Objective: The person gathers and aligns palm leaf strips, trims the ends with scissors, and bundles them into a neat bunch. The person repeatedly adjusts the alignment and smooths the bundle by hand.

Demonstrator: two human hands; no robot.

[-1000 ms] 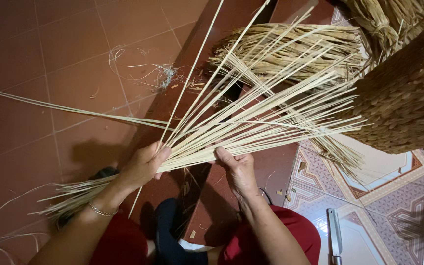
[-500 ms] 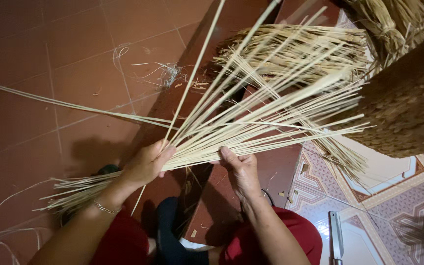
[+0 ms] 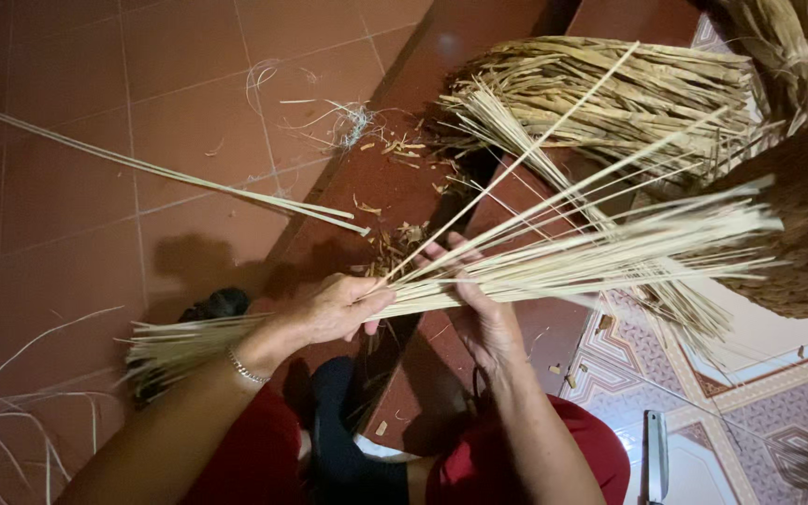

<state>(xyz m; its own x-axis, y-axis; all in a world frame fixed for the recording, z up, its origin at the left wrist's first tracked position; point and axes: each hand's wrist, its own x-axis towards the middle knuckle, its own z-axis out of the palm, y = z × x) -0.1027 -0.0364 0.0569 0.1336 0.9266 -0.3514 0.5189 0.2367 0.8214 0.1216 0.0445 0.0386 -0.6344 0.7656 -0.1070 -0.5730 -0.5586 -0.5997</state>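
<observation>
1. The red tiled floor [image 3: 67,140] fills the left; a patterned light tile [image 3: 759,374] shows lower right, where a dark woven basket [image 3: 801,234] hangs at the edge.
2. A heap of dry straw [image 3: 610,93] lies up the step.
3. The bundle of pale reed strips [image 3: 554,266] runs left to right, nearly level, its cut ends fanning toward the basket.
4. The left hand [image 3: 329,313] is curled tight round the bundle's middle.
5. The right hand [image 3: 479,309] sits just right of it, underneath, fingers spread along the strips.
6. Half a second ago the bundle tilted upward; now it lies flatter and lower.
7. A knife [image 3: 655,458] rests lower right.
</observation>
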